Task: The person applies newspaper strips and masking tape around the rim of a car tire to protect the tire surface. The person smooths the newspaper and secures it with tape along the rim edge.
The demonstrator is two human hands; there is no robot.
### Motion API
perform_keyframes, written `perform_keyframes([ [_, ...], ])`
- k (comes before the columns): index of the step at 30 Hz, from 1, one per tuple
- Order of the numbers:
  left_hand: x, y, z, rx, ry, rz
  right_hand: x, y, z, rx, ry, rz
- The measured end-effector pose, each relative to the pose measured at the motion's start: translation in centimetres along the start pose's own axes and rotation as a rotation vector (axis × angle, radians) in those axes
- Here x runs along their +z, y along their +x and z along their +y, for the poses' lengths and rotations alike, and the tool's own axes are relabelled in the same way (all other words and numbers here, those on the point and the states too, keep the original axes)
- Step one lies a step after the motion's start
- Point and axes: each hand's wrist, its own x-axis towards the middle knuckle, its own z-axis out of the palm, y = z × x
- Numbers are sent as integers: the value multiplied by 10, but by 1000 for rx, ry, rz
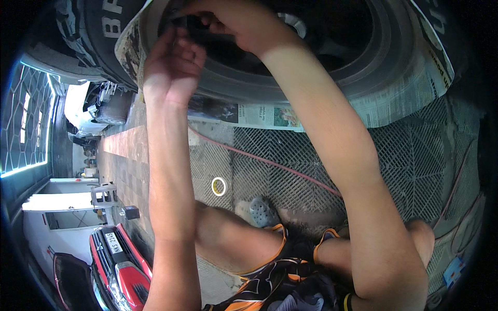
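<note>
A dark wheel rim [228, 65] fills the upper middle, set in a black tyre [96, 39] with raised white lettering. Sheets of newspaper [358, 111] are tucked round the rim, covering part of the tyre's sidewall. My left hand [174, 65] is at the rim's left edge, palm turned up and fingers curled inward. Just above and to its right, my right hand [228, 23] reaches across with its fingers bent together. The fingertips of both hands meet in shadow by the rim's edge. Whatever they pinch there is too dark to make out.
A white and yellow tape roll [225, 187] lies on the grey grid floor mats [270, 137]. A red hose [270, 165] crosses them. My knees are bent below, beside a grey clog [263, 211]. Farther left are a red vehicle [127, 269] and a white step stool [104, 194].
</note>
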Motion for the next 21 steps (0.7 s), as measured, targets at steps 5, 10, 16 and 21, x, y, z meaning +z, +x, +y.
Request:
perform_keyframes([
  [5,10,2,-4,-5,-10,49,0,2,-3,10,145,36],
  [10,13,6,-7,79,56,194,-4,4,-7,204,-11,67],
  [16,10,-2,-6,149,96,250,-2,-3,-8,161,42,34],
  [21,15,-14,-19,198,76,231,1,-8,-15,23,-203,-59],
])
